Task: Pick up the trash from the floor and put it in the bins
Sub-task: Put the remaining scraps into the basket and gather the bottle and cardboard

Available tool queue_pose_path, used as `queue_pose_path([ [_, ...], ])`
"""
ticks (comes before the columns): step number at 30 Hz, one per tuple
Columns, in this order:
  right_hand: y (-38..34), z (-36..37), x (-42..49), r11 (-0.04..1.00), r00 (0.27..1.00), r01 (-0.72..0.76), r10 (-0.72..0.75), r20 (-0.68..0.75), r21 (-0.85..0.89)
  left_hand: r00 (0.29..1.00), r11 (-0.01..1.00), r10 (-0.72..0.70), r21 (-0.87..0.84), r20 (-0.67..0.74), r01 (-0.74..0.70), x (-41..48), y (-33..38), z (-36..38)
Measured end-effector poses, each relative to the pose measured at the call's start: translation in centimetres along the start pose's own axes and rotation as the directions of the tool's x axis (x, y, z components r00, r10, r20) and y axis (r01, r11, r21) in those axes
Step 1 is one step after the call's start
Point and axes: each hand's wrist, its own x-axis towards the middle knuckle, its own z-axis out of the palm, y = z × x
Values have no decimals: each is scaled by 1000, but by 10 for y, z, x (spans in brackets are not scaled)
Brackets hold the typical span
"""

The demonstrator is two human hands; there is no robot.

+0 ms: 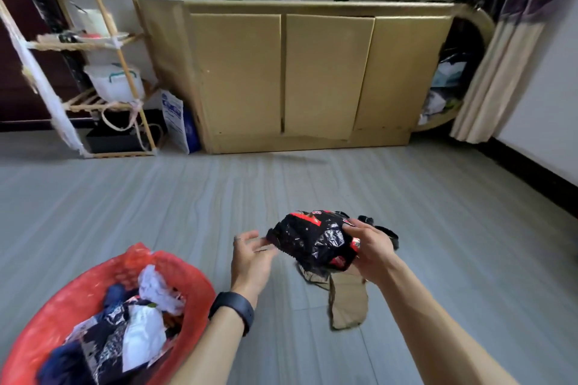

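My right hand (370, 248) grips a crumpled black and red plastic wrapper (312, 237), held above the floor in the middle of the view. My left hand (251, 255) is just left of it, fingers loosely spread, fingertips at the wrapper's left edge. A red mesh bin (78, 294) stands at the lower left, holding several wrappers, white paper and dark pieces. A flat brown piece of cardboard-like trash (348, 303) lies on the floor under my right wrist, with a dark scrap (386, 231) behind my right hand.
A cardboard-fronted cabinet (312, 72) stands against the far wall with three bottles on top. A bamboo shelf rack (103, 50) is at the left, a curtain (500, 40) and a round basket (447, 84) of clutter at the right. Grey floor (156, 197) spreads between.
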Motion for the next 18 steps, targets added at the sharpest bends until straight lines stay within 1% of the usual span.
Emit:
queue_pose_path([
  [1,2,0,1,989,997,73,-76,-22,-125,998,995,22,94,-63,-16,1,-3,-4],
  [2,3,0,0,962,991,124,-131,-14,-245,989,979,98,188,-112,-76,1,-2,-6],
  [3,5,0,-1,927,987,154,-157,18,-343,971,946,211,272,-112,-174,-2,2,-7],
  [4,6,1,-4,888,984,177,-163,70,-424,940,881,340,361,-36,-305,-5,7,-5],
  [5,8,-1,-6,852,980,194,-145,136,-486,888,760,445,476,114,-442,-4,10,-2],
  [6,9,-1,-7,828,973,204,-110,205,-522,829,592,475,590,296,-550,-3,12,1],
  [7,10,-3,-9,817,959,206,-59,278,-538,797,443,409,666,445,-600,-2,9,5],
  [8,10,-3,-13,820,939,205,-11,344,-534,795,362,297,708,529,-606,-2,5,7],
  [9,9,-4,-16,812,923,201,29,383,-547,808,345,201,731,555,-588,-1,-2,7],
  [10,7,-4,-18,791,918,211,43,395,-575,822,366,154,741,549,-563,0,-9,6],
  [11,7,-5,-17,743,921,232,38,387,-627,839,404,159,741,520,-536,0,-16,5],
  [12,7,-5,-16,682,925,273,7,379,-679,855,419,187,748,484,-515,2,-22,3],
  [13,7,-5,-17,586,925,325,-32,380,-742,872,450,203,748,446,-487,2,-26,0],
  [14,8,-6,-16,479,916,375,-63,396,-794,886,502,202,733,417,-459,4,-28,-3],
  [16,9,-10,-10,308,895,440,-79,439,-843,901,601,191,680,389,-421,9,-28,-9],
  [17,12,-5,-12,285,888,454,-73,453,-844,912,634,177,666,371,-394,11,-28,-14],
  [18,14,-3,-13,304,890,450,-80,448,-840,922,668,176,646,344,-369,10,-25,-17],
])
